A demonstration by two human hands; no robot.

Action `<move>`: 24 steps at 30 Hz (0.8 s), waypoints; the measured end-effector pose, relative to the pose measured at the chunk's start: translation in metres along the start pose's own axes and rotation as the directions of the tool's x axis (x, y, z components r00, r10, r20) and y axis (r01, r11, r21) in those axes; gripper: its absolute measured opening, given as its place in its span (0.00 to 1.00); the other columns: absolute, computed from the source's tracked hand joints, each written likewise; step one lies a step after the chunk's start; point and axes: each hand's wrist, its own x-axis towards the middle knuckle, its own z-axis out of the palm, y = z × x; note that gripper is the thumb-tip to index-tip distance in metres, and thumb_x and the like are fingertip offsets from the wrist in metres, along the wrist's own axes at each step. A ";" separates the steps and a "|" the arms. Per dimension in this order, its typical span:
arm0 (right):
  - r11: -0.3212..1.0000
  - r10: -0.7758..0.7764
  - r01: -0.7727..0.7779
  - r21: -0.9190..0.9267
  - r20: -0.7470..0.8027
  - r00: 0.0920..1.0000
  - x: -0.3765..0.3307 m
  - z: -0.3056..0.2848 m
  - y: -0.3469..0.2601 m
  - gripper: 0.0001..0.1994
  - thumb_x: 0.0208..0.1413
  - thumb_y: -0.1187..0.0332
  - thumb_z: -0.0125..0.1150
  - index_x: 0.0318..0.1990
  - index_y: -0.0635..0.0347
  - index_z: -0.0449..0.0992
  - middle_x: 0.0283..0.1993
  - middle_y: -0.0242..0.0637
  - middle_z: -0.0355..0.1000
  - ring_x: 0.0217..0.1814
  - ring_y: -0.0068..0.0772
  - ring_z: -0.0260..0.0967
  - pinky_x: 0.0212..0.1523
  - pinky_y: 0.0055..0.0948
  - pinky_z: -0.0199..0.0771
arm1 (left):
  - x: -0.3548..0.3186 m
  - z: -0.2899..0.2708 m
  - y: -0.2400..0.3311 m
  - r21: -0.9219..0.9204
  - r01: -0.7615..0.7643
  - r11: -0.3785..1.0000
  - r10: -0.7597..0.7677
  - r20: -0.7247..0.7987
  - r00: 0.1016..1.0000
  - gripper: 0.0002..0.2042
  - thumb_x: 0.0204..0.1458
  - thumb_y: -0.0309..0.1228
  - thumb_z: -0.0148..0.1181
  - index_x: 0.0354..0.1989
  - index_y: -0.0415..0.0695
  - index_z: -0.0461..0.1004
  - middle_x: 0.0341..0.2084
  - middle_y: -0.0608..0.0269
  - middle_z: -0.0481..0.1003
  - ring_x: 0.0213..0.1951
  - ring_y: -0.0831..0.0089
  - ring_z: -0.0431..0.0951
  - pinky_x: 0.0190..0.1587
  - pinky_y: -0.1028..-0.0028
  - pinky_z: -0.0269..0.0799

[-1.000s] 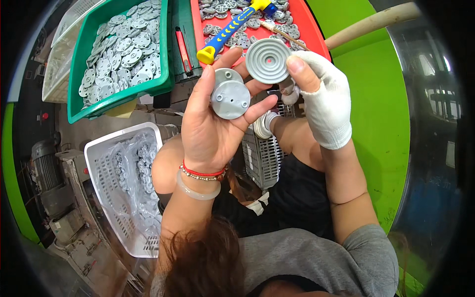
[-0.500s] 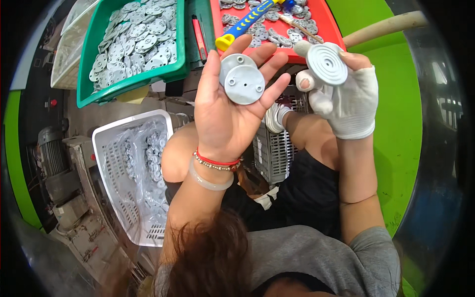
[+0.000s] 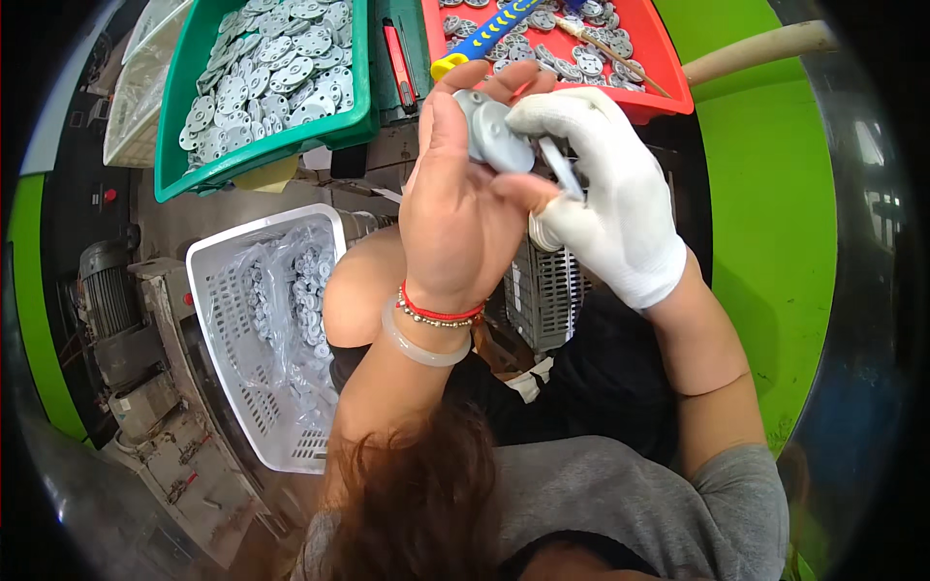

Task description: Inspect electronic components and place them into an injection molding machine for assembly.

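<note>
Two flat grey round discs (image 3: 504, 143) lie overlapped in my left hand (image 3: 453, 218), whose bare palm faces up with the fingers curled behind them. At its right, my right hand (image 3: 615, 198), in a white glove with the thumb tip bare, pinches another grey disc (image 3: 560, 168), seen nearly edge-on. The gloved fingertips reach over the discs in the left palm and look to touch them. Part of the right-hand disc is hidden by the thumb and glove.
A green tray (image 3: 263, 155) of grey discs stands at the far left. Beyond my hands, a red tray (image 3: 668, 77) holds more discs and a blue-yellow handled tool (image 3: 494, 34). A red cutter (image 3: 399, 66) lies between them. Below left is a white basket (image 3: 228, 334) of bagged parts.
My right hand has moved left to the left palm, turning its disc from face-on to edge-on. The left hand has shifted slightly right, tilting its discs.
</note>
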 end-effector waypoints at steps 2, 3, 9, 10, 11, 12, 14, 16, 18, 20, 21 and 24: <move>0.922 0.205 -0.189 0.339 -0.011 0.979 0.000 0.005 0.003 0.16 0.47 0.66 0.63 0.43 0.60 0.70 0.32 0.37 0.69 0.35 0.36 0.69 0.34 0.26 0.69 | 0.001 -0.002 0.002 -0.035 -0.037 0.999 0.037 -0.022 0.999 0.21 0.63 0.43 0.31 0.57 0.43 0.57 0.56 0.47 0.60 0.61 0.53 0.56 0.63 0.56 0.51; 0.674 0.456 -0.457 0.581 0.160 0.875 0.001 -0.001 -0.002 0.15 0.52 0.64 0.60 0.44 0.64 0.70 0.30 0.34 0.71 0.28 0.24 0.68 0.28 0.20 0.68 | 0.000 -0.001 0.006 -0.089 -0.017 0.996 0.017 -0.009 1.000 0.21 0.62 0.44 0.32 0.57 0.42 0.58 0.56 0.47 0.60 0.61 0.53 0.56 0.63 0.57 0.50; 0.314 0.567 -0.593 0.741 0.355 0.743 0.006 -0.012 0.002 0.19 0.54 0.56 0.58 0.42 0.66 0.70 0.25 0.34 0.71 0.21 0.15 0.65 0.20 0.13 0.65 | 0.000 0.001 0.010 -0.153 0.034 0.988 -0.032 0.015 0.999 0.23 0.62 0.46 0.32 0.56 0.42 0.57 0.55 0.48 0.61 0.58 0.56 0.60 0.61 0.59 0.52; 0.315 0.568 -0.594 0.741 0.354 0.743 0.005 -0.012 0.002 0.19 0.54 0.56 0.58 0.42 0.66 0.70 0.25 0.34 0.71 0.21 0.15 0.65 0.20 0.13 0.65 | 0.001 0.001 0.010 -0.145 0.039 0.989 -0.035 0.031 0.999 0.23 0.62 0.47 0.31 0.55 0.42 0.57 0.54 0.48 0.63 0.55 0.58 0.63 0.59 0.62 0.56; 0.275 0.552 -0.576 0.770 0.364 0.750 0.006 -0.011 0.000 0.19 0.54 0.56 0.58 0.41 0.66 0.70 0.25 0.34 0.71 0.20 0.16 0.65 0.19 0.13 0.65 | 0.001 0.002 0.010 -0.159 0.036 0.987 -0.035 0.011 0.999 0.23 0.61 0.46 0.31 0.57 0.42 0.57 0.54 0.47 0.62 0.55 0.58 0.63 0.59 0.62 0.56; 0.233 0.536 -0.557 0.798 0.373 0.758 0.006 -0.010 -0.001 0.18 0.54 0.56 0.57 0.40 0.65 0.70 0.25 0.34 0.71 0.20 0.16 0.65 0.19 0.13 0.65 | 0.001 0.001 0.011 -0.158 0.034 0.987 -0.033 0.010 0.999 0.23 0.61 0.46 0.31 0.57 0.42 0.57 0.54 0.47 0.62 0.55 0.58 0.63 0.59 0.62 0.56; 0.232 0.529 -0.555 0.799 0.375 0.761 0.006 -0.011 0.001 0.18 0.54 0.56 0.57 0.40 0.65 0.70 0.25 0.34 0.71 0.20 0.16 0.66 0.19 0.13 0.65 | 0.001 0.001 0.012 -0.227 0.047 0.973 -0.038 0.041 0.998 0.24 0.60 0.42 0.32 0.59 0.41 0.56 0.55 0.48 0.62 0.56 0.58 0.63 0.59 0.61 0.56; 0.233 0.528 -0.552 0.801 0.372 0.763 0.005 -0.014 0.003 0.18 0.54 0.56 0.57 0.40 0.65 0.70 0.25 0.34 0.71 0.20 0.16 0.66 0.19 0.13 0.65 | 0.003 0.004 0.010 -0.214 0.041 0.976 -0.033 0.039 0.999 0.25 0.58 0.40 0.33 0.60 0.40 0.53 0.57 0.46 0.58 0.59 0.56 0.58 0.62 0.59 0.50; 0.197 0.531 -0.552 0.810 0.385 0.755 0.006 -0.014 0.001 0.17 0.55 0.57 0.57 0.40 0.65 0.70 0.25 0.34 0.71 0.22 0.16 0.67 0.19 0.13 0.65 | 0.002 0.005 0.011 -0.191 0.025 0.981 -0.019 0.030 0.999 0.26 0.56 0.38 0.33 0.62 0.39 0.50 0.60 0.44 0.54 0.62 0.54 0.54 0.65 0.56 0.45; 0.208 0.531 -0.546 0.812 0.374 0.760 0.006 -0.013 0.001 0.17 0.55 0.57 0.57 0.40 0.65 0.70 0.25 0.34 0.71 0.22 0.16 0.67 0.19 0.13 0.66 | 0.002 0.004 0.011 -0.158 0.019 0.987 -0.015 0.031 0.999 0.25 0.56 0.38 0.34 0.61 0.38 0.53 0.59 0.46 0.57 0.61 0.55 0.56 0.63 0.58 0.48; 0.221 0.532 -0.540 0.812 0.363 0.764 0.006 -0.013 0.002 0.17 0.55 0.57 0.57 0.40 0.66 0.70 0.26 0.34 0.71 0.23 0.16 0.68 0.20 0.14 0.66 | 0.001 0.004 0.010 -0.158 0.020 0.987 -0.016 0.031 0.999 0.25 0.56 0.38 0.34 0.61 0.38 0.53 0.59 0.46 0.57 0.61 0.55 0.56 0.63 0.58 0.48; 0.221 0.538 -0.517 0.827 0.339 0.772 0.008 -0.012 -0.003 0.17 0.55 0.58 0.56 0.40 0.66 0.70 0.27 0.34 0.71 0.24 0.17 0.68 0.20 0.14 0.67 | -0.002 -0.003 0.011 0.006 -0.082 0.997 0.082 -0.044 0.996 0.21 0.58 0.39 0.35 0.55 0.39 0.60 0.46 0.52 0.69 0.47 0.64 0.70 0.50 0.65 0.67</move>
